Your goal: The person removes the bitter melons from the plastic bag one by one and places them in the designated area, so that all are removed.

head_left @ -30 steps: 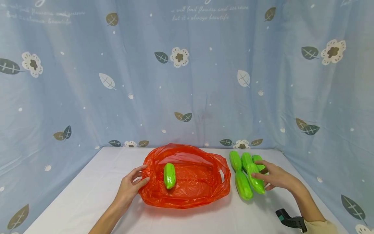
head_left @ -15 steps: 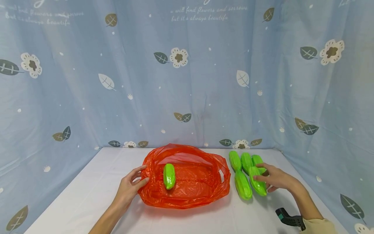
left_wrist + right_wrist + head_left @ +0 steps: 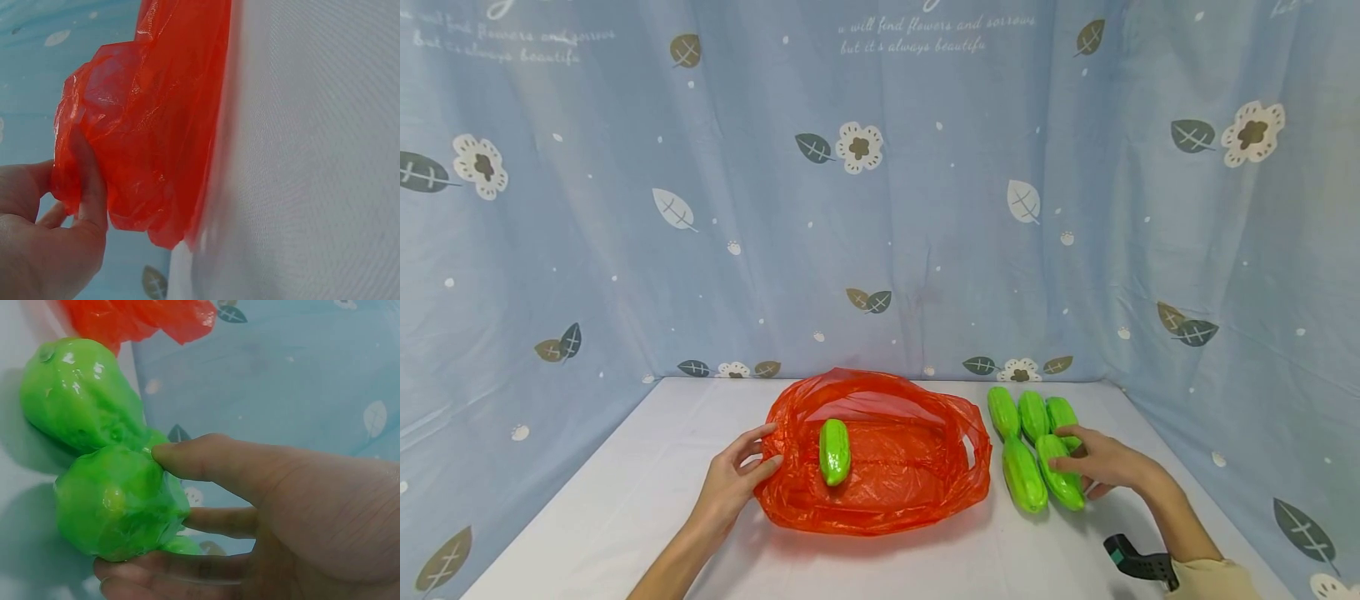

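A red plastic bag [image 3: 880, 500] lies with its mouth spread wide, and a glossy green cucumber [image 3: 835, 452] sits inside toward its left. My left hand [image 3: 730, 483] pinches the bag's left edge, thumb in front and fingers behind the film in the left wrist view. At the right, my right hand [image 3: 1108, 460] holds another cucumber [image 3: 115, 506], its thumb on one side and fingers on the other. That cucumber lies beside a front neighbour [image 3: 1025, 475]. Several more cucumbers [image 3: 1003, 412] form a row behind, the rightmost partly covered by my fingers.
White cloth covers the table [image 3: 625, 483]. A blue patterned curtain [image 3: 925, 208] rises along its back and both sides. A black strap device [image 3: 1138, 560] is worn on the right forearm, near the sleeve [image 3: 1213, 579].
The cucumber in my right hand has shifted slightly toward me and to the right, settling alongside its front neighbour. My left hand and the bag have stayed put.
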Demonstrator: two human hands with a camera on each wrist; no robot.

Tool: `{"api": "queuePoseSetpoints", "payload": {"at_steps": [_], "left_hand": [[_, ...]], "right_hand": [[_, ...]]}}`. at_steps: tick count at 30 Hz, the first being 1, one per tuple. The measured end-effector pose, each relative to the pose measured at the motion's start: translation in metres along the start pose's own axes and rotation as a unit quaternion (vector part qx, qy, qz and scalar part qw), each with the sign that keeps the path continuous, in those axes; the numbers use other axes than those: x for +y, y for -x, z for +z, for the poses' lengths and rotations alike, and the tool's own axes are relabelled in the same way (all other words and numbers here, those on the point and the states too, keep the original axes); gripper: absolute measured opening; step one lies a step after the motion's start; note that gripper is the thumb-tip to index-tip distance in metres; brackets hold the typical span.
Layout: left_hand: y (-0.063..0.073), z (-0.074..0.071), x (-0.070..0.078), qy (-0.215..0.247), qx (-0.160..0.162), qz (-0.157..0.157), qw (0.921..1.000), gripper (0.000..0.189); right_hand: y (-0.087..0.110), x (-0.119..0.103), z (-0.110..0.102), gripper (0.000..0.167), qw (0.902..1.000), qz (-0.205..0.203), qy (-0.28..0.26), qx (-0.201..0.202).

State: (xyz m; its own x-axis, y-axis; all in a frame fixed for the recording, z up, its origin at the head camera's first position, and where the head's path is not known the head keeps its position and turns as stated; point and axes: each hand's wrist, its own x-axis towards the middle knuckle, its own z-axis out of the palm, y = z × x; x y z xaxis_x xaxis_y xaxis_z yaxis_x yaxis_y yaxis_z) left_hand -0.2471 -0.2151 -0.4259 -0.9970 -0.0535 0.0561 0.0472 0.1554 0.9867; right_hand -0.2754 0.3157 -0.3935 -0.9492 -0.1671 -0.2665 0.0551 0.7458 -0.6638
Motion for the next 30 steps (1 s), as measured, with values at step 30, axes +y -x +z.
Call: {"api": "queuePoseSetpoints", "payload": {"at_steps": [30], "left_hand": [[0.0021, 0.0013, -0.0009, 0.0, 0.004, 0.012, 0.9999, 0.055]], "right_hand": [[-0.0065, 0.0018, 0.0047, 0.08, 0.9997, 0.012, 0.016, -0.014]]}}
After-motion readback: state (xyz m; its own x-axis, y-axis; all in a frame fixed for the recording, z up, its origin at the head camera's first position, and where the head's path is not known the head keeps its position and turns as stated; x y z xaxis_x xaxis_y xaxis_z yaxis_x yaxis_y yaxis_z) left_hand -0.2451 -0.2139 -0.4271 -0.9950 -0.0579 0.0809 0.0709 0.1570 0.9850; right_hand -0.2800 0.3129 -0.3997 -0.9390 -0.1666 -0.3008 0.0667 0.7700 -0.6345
